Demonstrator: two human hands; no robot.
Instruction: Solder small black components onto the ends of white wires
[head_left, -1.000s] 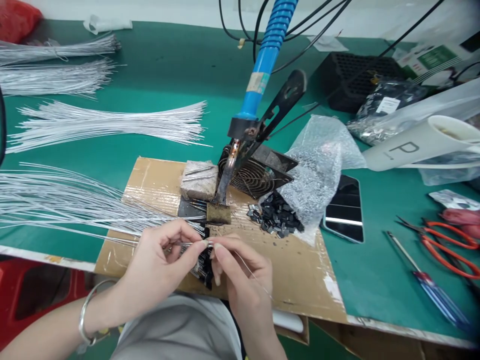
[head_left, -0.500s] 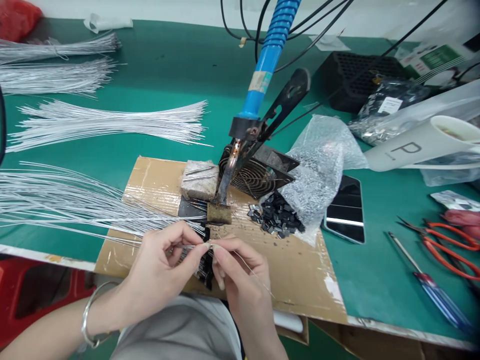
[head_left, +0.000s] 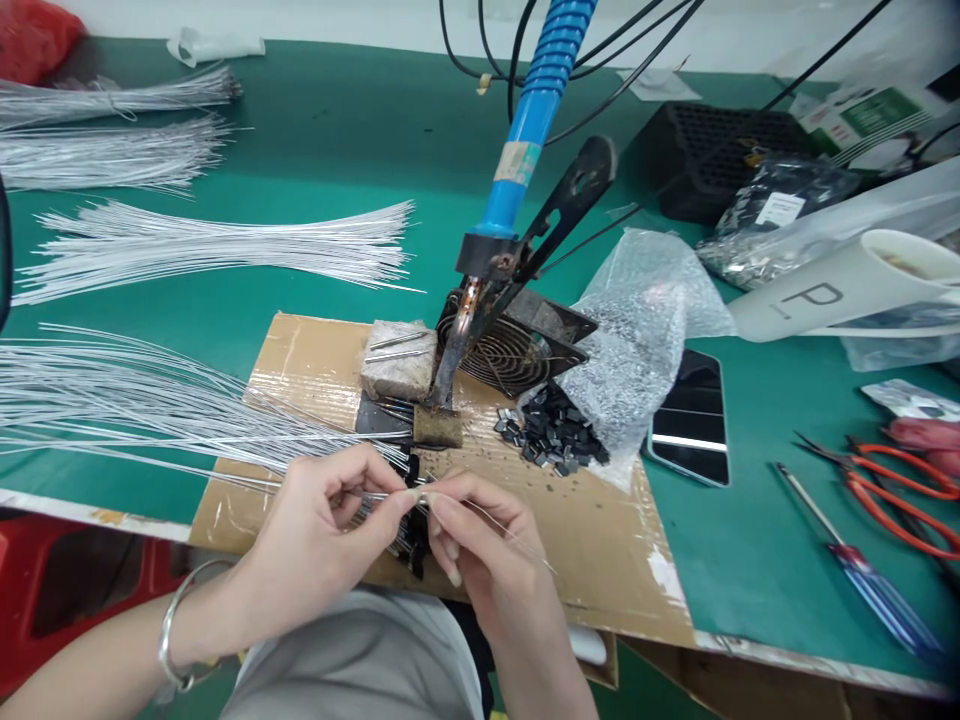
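Observation:
My left hand (head_left: 330,530) is closed in a pinch on a thin grey wire from the loose bundle (head_left: 150,400) spread at the left. My right hand (head_left: 495,550) meets it fingertip to fingertip, pinching at the wire's end; what sits between the fingertips is too small to make out. A fine bare strand (head_left: 544,562) trails across the right hand. Under both hands lies a row of wire ends with black pieces (head_left: 412,560), partly hidden. Just beyond them, the tip of a blue-handled soldering iron (head_left: 517,165) rests at a small tan block (head_left: 437,428).
Cardboard (head_left: 600,560) covers the work area. On it are a grey block (head_left: 397,362), a black fan (head_left: 502,350) and small black parts (head_left: 561,430) spilling from bubble wrap (head_left: 630,320). Rightward lie a phone (head_left: 690,420), a screwdriver (head_left: 862,570), orange-handled pliers (head_left: 892,480) and a cup (head_left: 840,290).
My right hand has shifted slightly right and down, its lower fingers moving a little, and the fine strand has moved with it. The left hand keeps its pinch almost in place.

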